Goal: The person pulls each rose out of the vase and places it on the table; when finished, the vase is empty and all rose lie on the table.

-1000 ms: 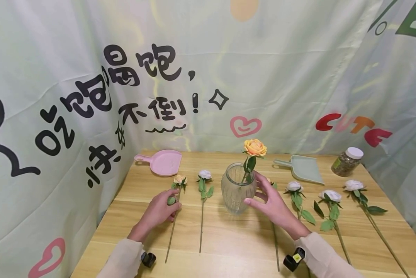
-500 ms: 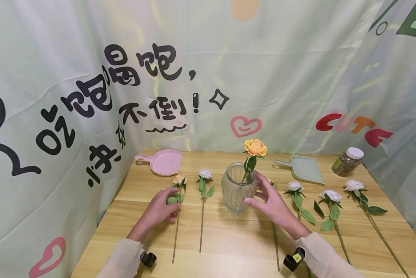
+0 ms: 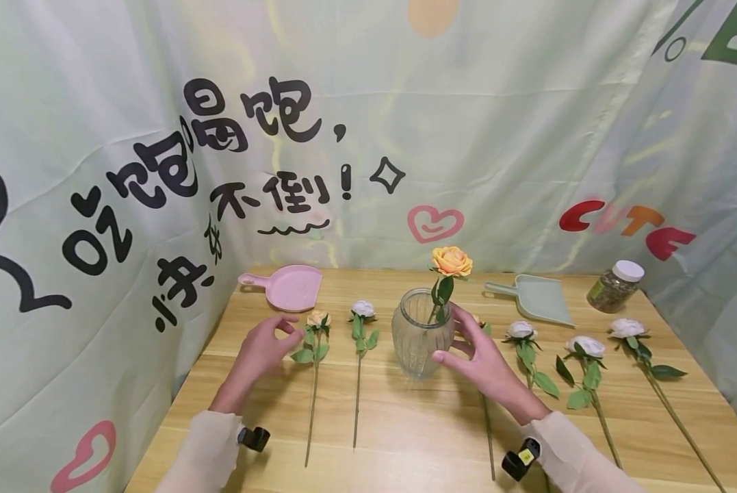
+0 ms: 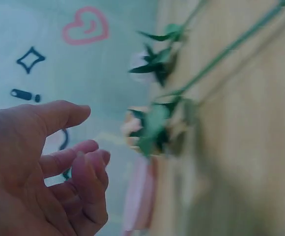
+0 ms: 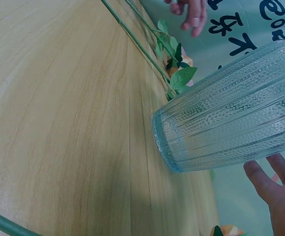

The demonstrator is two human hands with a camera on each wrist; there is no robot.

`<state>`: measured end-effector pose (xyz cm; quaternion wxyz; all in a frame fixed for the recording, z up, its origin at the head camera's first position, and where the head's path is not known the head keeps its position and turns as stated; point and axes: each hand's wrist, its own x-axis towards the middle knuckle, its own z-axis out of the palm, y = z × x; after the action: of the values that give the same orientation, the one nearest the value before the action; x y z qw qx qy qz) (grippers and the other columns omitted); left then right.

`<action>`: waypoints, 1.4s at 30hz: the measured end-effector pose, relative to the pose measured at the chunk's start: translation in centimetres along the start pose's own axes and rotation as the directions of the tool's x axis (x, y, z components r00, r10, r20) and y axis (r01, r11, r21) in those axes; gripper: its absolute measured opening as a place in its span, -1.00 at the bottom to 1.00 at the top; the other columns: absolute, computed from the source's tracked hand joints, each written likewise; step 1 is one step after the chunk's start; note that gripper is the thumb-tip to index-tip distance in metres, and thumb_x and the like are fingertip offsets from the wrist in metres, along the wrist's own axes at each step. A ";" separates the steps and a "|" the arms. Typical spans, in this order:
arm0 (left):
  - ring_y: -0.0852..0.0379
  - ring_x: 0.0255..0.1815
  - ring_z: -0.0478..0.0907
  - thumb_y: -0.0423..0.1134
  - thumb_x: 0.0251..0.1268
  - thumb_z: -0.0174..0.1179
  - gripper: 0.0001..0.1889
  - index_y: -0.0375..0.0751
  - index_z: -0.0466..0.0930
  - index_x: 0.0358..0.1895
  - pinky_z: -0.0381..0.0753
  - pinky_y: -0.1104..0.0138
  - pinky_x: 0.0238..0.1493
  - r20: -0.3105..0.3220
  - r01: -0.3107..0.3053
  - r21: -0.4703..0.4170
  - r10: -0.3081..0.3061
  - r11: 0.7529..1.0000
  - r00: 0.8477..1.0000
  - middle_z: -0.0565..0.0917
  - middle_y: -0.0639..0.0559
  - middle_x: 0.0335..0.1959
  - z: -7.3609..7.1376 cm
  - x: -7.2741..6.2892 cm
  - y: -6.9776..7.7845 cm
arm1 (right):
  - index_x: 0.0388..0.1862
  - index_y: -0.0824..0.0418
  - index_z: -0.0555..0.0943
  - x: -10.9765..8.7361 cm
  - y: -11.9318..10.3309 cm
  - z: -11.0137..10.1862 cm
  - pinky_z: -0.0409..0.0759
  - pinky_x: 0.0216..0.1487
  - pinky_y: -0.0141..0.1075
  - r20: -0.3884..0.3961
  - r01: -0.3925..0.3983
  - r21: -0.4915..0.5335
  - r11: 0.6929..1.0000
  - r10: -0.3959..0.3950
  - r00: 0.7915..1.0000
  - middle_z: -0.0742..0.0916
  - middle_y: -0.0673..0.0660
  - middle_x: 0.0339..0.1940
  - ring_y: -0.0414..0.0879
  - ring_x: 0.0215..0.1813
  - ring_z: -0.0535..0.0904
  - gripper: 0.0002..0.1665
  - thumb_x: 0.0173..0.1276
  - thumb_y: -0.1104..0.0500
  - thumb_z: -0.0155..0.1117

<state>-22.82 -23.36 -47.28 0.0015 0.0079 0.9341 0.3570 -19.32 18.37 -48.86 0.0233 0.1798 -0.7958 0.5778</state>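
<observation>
A ribbed glass vase (image 3: pixel 414 349) stands upright mid-table, and one orange rose (image 3: pixel 451 261) leans out of its mouth. My right hand (image 3: pixel 485 359) holds the vase's right side, thumb toward the front and fingers behind. My left hand (image 3: pixel 263 346) is raised just left of a pale orange rose (image 3: pixel 319 320) lying on the table; its fingers are loosely bent around nothing. In the left wrist view a gap shows between that hand's fingertips and the flower. Beside this rose lies a white rose (image 3: pixel 363 309). Another rose's stem (image 3: pixel 488 438) runs out from under my right forearm, its bloom mostly hidden.
Several white roses (image 3: pixel 586 347) lie along the right side of the wooden table (image 3: pixel 417 445). At the back are a pink dustpan (image 3: pixel 294 287), a grey-green dustpan (image 3: pixel 543 299) and a white-lidded jar (image 3: pixel 614 291). A printed fabric backdrop (image 3: pixel 497 171) encloses the table.
The pale orange rose's stem has swung right to lie straighter. My left hand has since let go of it and drawn back to the left. The right hand and vase keep their place.
</observation>
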 end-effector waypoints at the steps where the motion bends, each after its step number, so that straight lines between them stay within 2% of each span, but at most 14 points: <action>1: 0.01 -0.15 0.65 -0.02 0.55 0.34 -0.55 -0.15 0.67 0.34 0.64 0.21 -0.18 -0.003 -0.004 -0.016 0.004 1.000 1.000 0.77 -0.09 0.10 -0.3 0.2 0.4 | 0.83 0.06 0.09 0.0 0.0 0.0 0.57 0.40 -0.56 -0.001 0.001 -0.002 1.000 -0.001 1.000 0.39 0.32 0.70 0.34 0.61 0.41 0.09 0.52 0.20 0.50; 3: 0.01 -0.22 0.67 -0.05 0.55 0.35 -0.58 -0.14 0.67 0.32 0.66 0.28 -0.27 -0.015 -0.030 -0.064 0.029 0.998 0.999 0.78 -0.09 0.08 -0.7 0.6 1.2 | 0.83 0.07 0.09 0.0 0.0 0.0 0.57 0.41 -0.55 -0.003 0.003 -0.003 1.000 -0.003 1.000 0.39 0.32 0.70 0.35 0.61 0.41 0.09 0.52 0.20 0.50; 5: 0.02 -0.16 0.71 -0.09 0.55 0.37 -0.61 -0.13 0.68 0.31 0.75 0.30 -0.25 -0.031 -0.086 -0.127 0.083 0.988 0.996 0.78 -0.11 0.10 -0.8 1.0 2.2 | 0.83 0.08 0.09 0.0 0.0 -0.1 0.58 0.41 -0.53 -0.006 0.006 -0.003 1.000 -0.006 1.000 0.39 0.32 0.70 0.35 0.60 0.42 0.09 0.51 0.21 0.51; 8: -0.05 0.05 0.75 -0.14 0.56 0.38 -0.62 -0.14 0.67 0.32 0.85 0.19 0.02 -0.047 -0.209 -0.221 0.203 0.953 0.978 0.77 -0.14 0.15 -0.5 1.5 4.0 | 0.83 0.08 0.10 0.0 0.1 -0.1 0.58 0.41 -0.53 -0.008 0.008 0.001 1.000 -0.008 1.000 0.39 0.32 0.70 0.35 0.60 0.42 0.09 0.51 0.21 0.51; 11: -0.09 0.22 0.71 -0.17 0.56 0.39 -0.61 -0.18 0.66 0.33 0.84 0.01 0.23 -0.033 -0.309 -0.306 0.314 0.901 0.949 0.75 -0.15 0.22 0.2 1.8 6.2 | 0.83 0.07 0.10 0.1 0.1 0.0 0.58 0.41 -0.55 -0.006 0.008 0.006 1.000 -0.008 1.000 0.40 0.32 0.69 0.34 0.60 0.42 0.09 0.51 0.21 0.51; 12: -0.08 0.25 0.70 -0.17 0.56 0.39 -0.61 -0.18 0.66 0.33 0.81 0.01 0.29 -0.029 -0.333 -0.320 0.343 0.887 0.939 0.75 -0.12 0.23 0.5 1.9 6.9 | 0.83 0.07 0.09 0.1 0.1 0.0 0.58 0.40 -0.55 -0.003 0.007 0.006 1.000 -0.007 1.000 0.41 0.32 0.68 0.34 0.60 0.42 0.09 0.52 0.21 0.50; 16: -0.06 0.31 0.67 -0.17 0.56 0.39 -0.63 -0.19 0.65 0.30 0.79 0.06 0.35 0.002 -0.393 -0.382 0.426 0.836 0.905 0.73 -0.06 0.24 1.7 2.3 10.0 | 0.83 0.08 0.07 0.1 0.2 0.0 0.59 0.41 -0.53 0.001 0.001 0.002 1.000 -0.001 1.000 0.43 0.32 0.66 0.31 0.59 0.44 0.09 0.53 0.19 0.50; 21: -0.06 0.30 0.70 -0.17 0.58 0.38 -0.69 -0.16 0.66 0.24 0.78 0.05 0.37 0.051 -0.445 -0.420 0.510 0.791 0.858 0.72 -0.02 0.23 3.2 2.7 13.6 | 0.83 0.07 0.08 0.0 0.1 -0.1 0.60 0.42 -0.49 -0.003 0.006 -0.003 1.000 -0.006 1.000 0.44 0.31 0.66 0.29 0.58 0.44 0.09 0.53 0.20 0.50; 27: 0.03 0.43 0.63 -0.17 0.59 0.36 -0.75 -0.14 0.66 0.18 0.71 0.03 0.47 0.106 -0.514 -0.456 0.618 0.726 0.779 0.71 -0.03 0.36 4.9 3.2 16.8 | 0.84 0.04 0.06 0.0 0.1 -0.1 0.59 0.43 -0.49 0.010 0.001 -0.003 1.000 -0.001 1.000 0.42 0.31 0.68 0.31 0.59 0.43 0.08 0.55 0.19 0.47; 29: 0.07 0.47 0.59 -0.16 0.60 0.35 -0.78 -0.10 0.67 0.16 0.68 0.09 0.50 0.130 -0.528 -0.455 0.640 0.717 0.757 0.70 0.00 0.39 5.4 3.2 17.5 | 0.84 0.04 0.06 0.0 0.1 -0.1 0.60 0.43 -0.46 0.010 -0.003 -0.007 1.000 0.003 1.000 0.41 0.31 0.69 0.30 0.59 0.43 0.08 0.55 0.18 0.47; 32: 0.12 0.50 0.55 -0.15 0.61 0.34 -0.82 -0.03 0.69 0.13 0.60 0.15 0.54 0.164 -0.539 -0.441 0.655 0.717 0.737 0.69 0.08 0.39 6.0 3.3 18.3 | 0.84 0.04 0.07 0.1 0.1 -0.2 0.60 0.44 -0.44 0.014 -0.004 -0.010 1.000 0.004 1.000 0.40 0.29 0.71 0.28 0.60 0.42 0.07 0.56 0.17 0.47; 39: 0.21 0.39 0.56 -0.10 0.63 0.32 -0.81 0.02 0.75 0.14 0.56 0.03 0.57 0.249 -0.569 -0.415 0.690 0.710 0.680 0.70 0.14 0.25 7.1 3.6 19.4 | 0.84 0.04 0.05 0.0 0.1 -0.2 0.56 0.39 -0.58 0.021 0.013 0.013 1.000 -0.013 1.000 0.29 0.29 0.77 0.33 0.65 0.36 0.07 0.57 0.19 0.45; 40: 0.22 0.38 0.56 -0.09 0.63 0.31 -0.80 0.02 0.75 0.15 0.56 0.01 0.57 0.258 -0.570 -0.408 0.689 0.713 0.677 0.71 0.14 0.23 7.2 3.6 19.5 | 0.84 0.02 0.04 0.0 0.2 -0.1 0.55 0.39 -0.59 0.022 0.014 0.012 1.000 -0.014 1.000 0.28 0.29 0.78 0.33 0.65 0.36 0.07 0.57 0.19 0.45; 42: 0.23 0.41 0.55 -0.09 0.64 0.30 -0.78 0.03 0.75 0.19 0.55 -0.01 0.58 0.265 -0.563 -0.398 0.678 0.724 0.685 0.72 0.14 0.24 7.3 3.5 19.6 | 0.85 -0.01 0.04 0.0 0.2 -0.2 0.55 0.39 -0.57 0.022 0.010 0.004 1.000 -0.010 1.000 0.29 0.28 0.77 0.32 0.64 0.37 0.08 0.57 0.18 0.45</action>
<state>-26.03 -3.87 -39.65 0.0676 0.3983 0.7926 0.4568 -19.41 18.55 -48.98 0.0169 0.1904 -0.7939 0.5773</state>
